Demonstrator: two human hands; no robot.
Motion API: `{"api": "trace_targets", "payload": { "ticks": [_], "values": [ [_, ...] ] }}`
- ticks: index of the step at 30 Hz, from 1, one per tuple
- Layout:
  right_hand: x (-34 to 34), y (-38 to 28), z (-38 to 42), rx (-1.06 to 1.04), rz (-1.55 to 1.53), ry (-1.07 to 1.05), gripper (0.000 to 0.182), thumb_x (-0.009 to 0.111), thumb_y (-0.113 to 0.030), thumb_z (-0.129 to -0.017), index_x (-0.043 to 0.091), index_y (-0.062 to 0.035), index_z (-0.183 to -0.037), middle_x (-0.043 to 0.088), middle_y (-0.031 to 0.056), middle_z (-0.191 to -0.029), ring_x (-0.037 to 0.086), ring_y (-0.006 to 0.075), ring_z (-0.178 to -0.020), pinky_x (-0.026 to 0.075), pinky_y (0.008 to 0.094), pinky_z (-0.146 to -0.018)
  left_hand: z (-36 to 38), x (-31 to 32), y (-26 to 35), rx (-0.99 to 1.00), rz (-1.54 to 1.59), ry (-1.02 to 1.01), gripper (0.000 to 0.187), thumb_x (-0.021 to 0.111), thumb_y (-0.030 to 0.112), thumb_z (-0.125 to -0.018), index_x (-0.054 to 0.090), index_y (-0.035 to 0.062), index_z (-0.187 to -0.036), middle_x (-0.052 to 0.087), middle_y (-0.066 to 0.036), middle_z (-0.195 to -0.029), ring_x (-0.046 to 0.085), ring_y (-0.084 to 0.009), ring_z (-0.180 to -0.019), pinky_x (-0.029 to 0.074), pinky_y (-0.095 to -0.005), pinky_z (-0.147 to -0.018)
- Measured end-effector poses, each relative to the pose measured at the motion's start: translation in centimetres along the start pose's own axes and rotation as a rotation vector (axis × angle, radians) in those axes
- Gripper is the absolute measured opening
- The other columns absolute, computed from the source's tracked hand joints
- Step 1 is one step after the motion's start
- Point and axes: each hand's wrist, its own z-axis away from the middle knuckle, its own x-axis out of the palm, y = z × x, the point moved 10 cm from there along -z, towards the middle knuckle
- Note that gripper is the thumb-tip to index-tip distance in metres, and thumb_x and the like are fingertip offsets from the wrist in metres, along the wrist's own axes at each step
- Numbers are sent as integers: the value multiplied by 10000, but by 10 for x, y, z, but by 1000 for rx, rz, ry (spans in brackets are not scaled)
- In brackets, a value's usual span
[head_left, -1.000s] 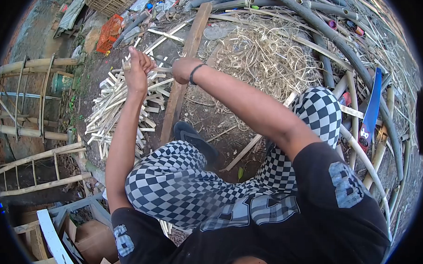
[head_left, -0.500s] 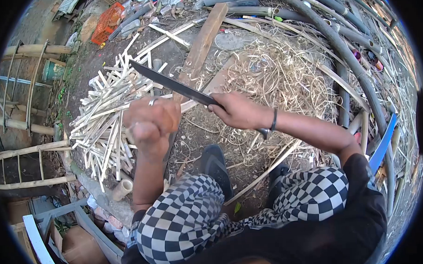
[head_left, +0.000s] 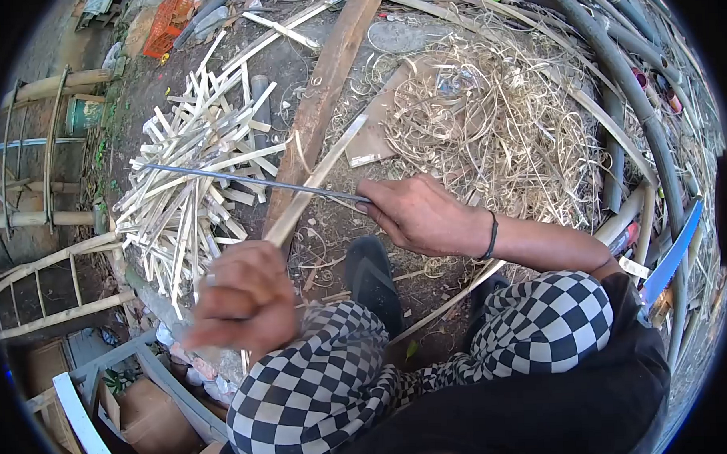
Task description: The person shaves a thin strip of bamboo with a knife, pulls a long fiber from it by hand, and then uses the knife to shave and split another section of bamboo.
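My right hand (head_left: 421, 217) grips the handle of a long knife (head_left: 242, 180). Its blade points left, edge-on, above the ground. My left hand (head_left: 244, 300) is blurred, close to my left knee, and closed round a thin bamboo strip (head_left: 318, 177). The strip slants up and to the right, passing under the blade. The blade crosses the strip a little above my left hand. Checked trousers (head_left: 305, 397) cover both knees at the bottom of the view.
A pile of split bamboo strips (head_left: 190, 181) lies at left. A wooden plank (head_left: 330, 76) runs up the middle, with curled shavings (head_left: 496, 118) to its right. Dark pipes (head_left: 614, 66) and a blue saw (head_left: 670, 256) are at right. Bamboo frames (head_left: 44, 262) stand at left.
The knife came down from a raised slant to nearly level. My left hand dropped toward my knee with the strip. The view tipped further down.
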Motion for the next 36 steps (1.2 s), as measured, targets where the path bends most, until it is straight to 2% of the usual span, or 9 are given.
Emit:
{"api": "trace_targets", "payload": {
  "ticks": [3,7,13,19,22,25,27,31,36],
  "values": [
    [4,4,0,16,4,-14,131,541,-121,-955,454,-22,-968,554,185,-722,607,403,-657,470,496,-579,-40,-12,28,-84,67,50,607,207,591,-1027,241,166,-595,224,58,-445,138,-67,-353,160,-244,-313],
    [4,3,2,18,2,-7,131,542,-130,-957,459,-28,-963,546,177,-670,600,405,-623,465,495,-567,-33,-12,21,-110,79,79,606,222,587,-1029,252,165,-595,221,46,-436,133,-76,-360,132,-235,-329],
    [4,9,2,155,79,-81,115,540,-131,-957,469,-40,-959,515,155,-561,576,398,-541,451,488,-513,-21,-8,4,-75,169,21,606,228,573,-1035,250,155,-597,243,21,-420,162,-87,-340,184,-246,-319],
    [5,-6,0,5,128,-63,167,526,-178,-968,517,-12,-988,548,133,-541,603,350,-500,488,458,-463,-18,-2,9,94,204,-28,626,220,567,-1034,280,132,-589,296,16,-409,244,-82,-297,242,-247,-277],
    [12,28,0,221,130,-124,106,547,-129,-957,478,-49,-950,511,105,-552,558,343,-466,455,444,-451,-14,8,14,161,204,-79,632,256,553,-1036,313,112,-586,329,9,-414,263,-83,-284,262,-247,-270],
    [6,18,1,215,229,-158,106,552,-125,-956,482,-47,-944,514,112,-562,569,335,-468,464,445,-458,-15,11,12,134,261,-125,622,297,526,-1039,337,101,-588,352,6,-420,259,-85,-284,267,-248,-278],
    [-11,-16,-2,8,121,-41,123,551,-143,-962,486,-43,-933,497,115,-537,563,323,-456,458,444,-453,-18,23,13,139,259,-181,619,305,517,-1040,345,97,-587,355,6,-422,267,-89,-286,271,-249,-282],
    [3,1,0,-28,138,-51,155,533,-186,-980,496,-42,-936,476,118,-493,560,314,-448,451,443,-440,-17,39,15,139,198,-319,612,318,490,-1046,374,90,-586,371,9,-424,303,-106,-292,317,-260,-307],
    [2,36,0,231,314,-138,199,490,-237,-1010,502,-47,-951,529,130,-535,567,311,-448,454,443,-423,-11,32,14,112,95,-224,613,238,530,-1048,315,141,-581,335,26,-400,287,-91,-297,356,-254,-332]
  ]
}}
